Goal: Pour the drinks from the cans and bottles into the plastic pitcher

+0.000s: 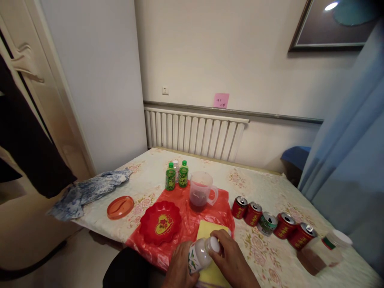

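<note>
Over the table point(144, 188), bottle point(198, 256) lies between left hand point(180, 268) and right hand point(232, 260).

Both hands, the left hand point(180, 266) and right hand point(231, 260), close around a small white-capped bottle point(200, 253) at the table's near edge. Directly ahead, a measuring jug point(200, 194) and two green bottles point(177, 176) block the way forward. A red heart-patterned dish point(160, 222) sits just left of the hands, an orange lid point(120, 207) beyond it. To the right, a row of opened cans point(271, 222) bars the way; bare tablecloth point(264, 180) lies open behind them.
</note>
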A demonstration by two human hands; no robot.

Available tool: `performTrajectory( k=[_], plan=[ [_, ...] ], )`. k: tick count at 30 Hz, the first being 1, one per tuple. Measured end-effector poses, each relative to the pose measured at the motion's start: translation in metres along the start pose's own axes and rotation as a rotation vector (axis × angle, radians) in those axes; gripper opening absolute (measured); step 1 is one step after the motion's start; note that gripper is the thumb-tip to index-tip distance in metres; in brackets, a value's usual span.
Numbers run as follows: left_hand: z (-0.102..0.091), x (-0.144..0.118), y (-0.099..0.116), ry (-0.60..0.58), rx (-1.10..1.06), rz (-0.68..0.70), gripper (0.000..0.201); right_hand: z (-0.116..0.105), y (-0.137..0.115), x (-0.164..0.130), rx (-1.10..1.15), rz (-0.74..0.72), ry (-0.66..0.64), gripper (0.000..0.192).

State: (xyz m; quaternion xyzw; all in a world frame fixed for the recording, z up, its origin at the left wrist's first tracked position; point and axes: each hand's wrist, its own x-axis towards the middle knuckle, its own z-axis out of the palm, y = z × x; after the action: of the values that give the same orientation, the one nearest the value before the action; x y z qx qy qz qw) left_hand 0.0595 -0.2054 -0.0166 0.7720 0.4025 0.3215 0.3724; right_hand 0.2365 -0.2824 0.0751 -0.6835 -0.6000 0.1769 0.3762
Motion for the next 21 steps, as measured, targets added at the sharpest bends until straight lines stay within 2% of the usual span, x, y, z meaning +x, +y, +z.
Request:
performTrajectory(
  k=[3,6,10,13,16,21],
  plan=[
    [-0.001,0.0,0.0,-0.035,-0.015,0.055,0.055,-0.001,-0.003,-0.001,0.041,-0.032,0.034,0.023],
    [-0.001,0.0,-0.003,-0.039,-0.038,0.054,0.056,-0.002,-0.002,-0.001,0.099,-0.039,0.106,0.027],
    [-0.002,0.0,-0.009,-0.011,-0.052,0.025,0.064,-0.004,0.007,0.003,0.194,0.045,0.2,0.038],
    [-0.005,0.004,-0.012,0.041,-0.097,0.008,0.062,-0.001,0.026,0.007,0.248,0.12,0.234,0.046],
    [-0.017,0.016,-0.01,0.14,-0.117,-0.045,0.061,0.01,0.052,0.009,0.307,0.188,0.229,0.042],
    [-0.053,0.055,-0.002,0.309,-0.034,-0.08,0.06,0.038,0.09,0.009,0.291,0.285,0.243,0.032]
  ],
)
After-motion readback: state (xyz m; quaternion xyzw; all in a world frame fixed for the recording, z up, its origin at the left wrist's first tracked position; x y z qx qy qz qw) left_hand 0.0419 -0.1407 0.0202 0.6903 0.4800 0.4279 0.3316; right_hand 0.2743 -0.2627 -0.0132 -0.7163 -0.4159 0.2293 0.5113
